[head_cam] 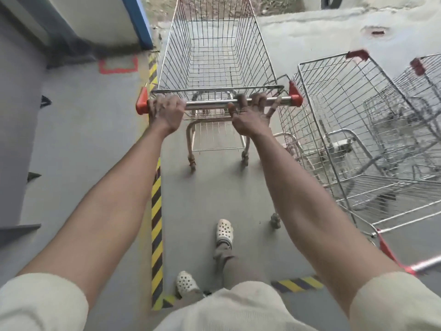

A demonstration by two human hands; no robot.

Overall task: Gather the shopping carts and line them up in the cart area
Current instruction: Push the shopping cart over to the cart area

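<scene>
Lining up the cart [214,56]
My left grip [167,113] clamped the handle [210,105], my right grip [250,117] hooked it loosely; the cart sat centre frame. I judged it best to firm up the right and track the stripe [156,211].

shopping carts [214,56] [346,130] [427,87]: 3 | hands [167,113] [250,117]: 2 | white clogs [224,231] [187,283]: 2

No text, brand, number or worded sign is legible. Checked the cart [207,105] at centre frame, the parked carts [338,111] at right, and the floor [95,139].

Wordless markings only:
- yellow-black hazard tape [156,211] on the floor, centre left, with a short strip at the bottom right
- red tape outline [118,65] on the floor, upper left
</scene>
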